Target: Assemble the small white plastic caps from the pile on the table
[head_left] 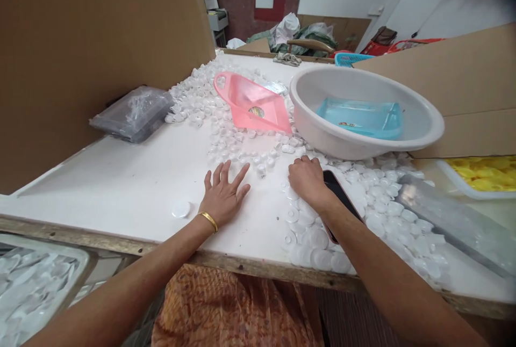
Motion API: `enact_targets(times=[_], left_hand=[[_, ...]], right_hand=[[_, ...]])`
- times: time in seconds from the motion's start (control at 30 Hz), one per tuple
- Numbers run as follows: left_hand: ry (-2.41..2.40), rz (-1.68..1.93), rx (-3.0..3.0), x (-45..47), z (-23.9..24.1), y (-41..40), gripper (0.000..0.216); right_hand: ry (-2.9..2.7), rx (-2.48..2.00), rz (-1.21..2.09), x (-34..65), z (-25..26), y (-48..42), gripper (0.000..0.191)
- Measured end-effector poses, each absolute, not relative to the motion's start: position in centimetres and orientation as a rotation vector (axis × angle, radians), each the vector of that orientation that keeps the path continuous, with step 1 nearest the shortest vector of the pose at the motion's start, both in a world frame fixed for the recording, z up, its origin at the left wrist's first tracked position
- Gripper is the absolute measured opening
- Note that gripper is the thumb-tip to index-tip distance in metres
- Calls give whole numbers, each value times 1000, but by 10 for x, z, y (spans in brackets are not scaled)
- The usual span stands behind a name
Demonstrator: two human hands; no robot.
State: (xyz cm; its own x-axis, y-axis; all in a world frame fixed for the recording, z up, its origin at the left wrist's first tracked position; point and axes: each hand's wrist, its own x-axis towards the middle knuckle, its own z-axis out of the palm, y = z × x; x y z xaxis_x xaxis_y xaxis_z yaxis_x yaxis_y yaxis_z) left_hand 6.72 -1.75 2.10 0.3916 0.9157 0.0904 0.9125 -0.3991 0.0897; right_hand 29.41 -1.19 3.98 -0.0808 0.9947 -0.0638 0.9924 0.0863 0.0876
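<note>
Sorting small white plastic caps (374,196) on white tabletop (121,186). Left hand (223,196) flat, fingers spread, near loose white round lid (181,209); right hand (307,179) curled over caps, grip unclear. Probably gathering caps next, needing a sweeping pull nearer.

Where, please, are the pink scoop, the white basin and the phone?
pink scoop (258,104): head view, on its inner floor.
white basin (322,137): head view, on its outer front wall.
phone (336,188): head view, on its dark screen.

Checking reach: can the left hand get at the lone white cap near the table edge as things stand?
Probably yes. The left hand lies flat, fingers spread, on bare table, and the lone cap sits just to its left with nothing between them. The right hand is off among other caps.
</note>
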Motion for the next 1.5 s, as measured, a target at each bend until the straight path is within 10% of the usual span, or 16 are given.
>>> enact_targets(times=[0.4, 1.03, 1.33, 1.5], left_hand=[[1953, 238, 2645, 13, 42, -11, 45], [1486, 324, 2756, 111, 27, 10, 35], [1464, 336, 2387, 52, 31, -30, 53], [1727, -33, 2602, 11, 42, -36, 45]], right_hand=[[2307, 2231, 145, 278, 53, -23, 20], [2482, 3005, -817, 264, 25, -31, 21], [1921, 2846, -2236, 229, 28, -40, 22], [1824, 2734, -2356, 208, 22, -40, 18]])
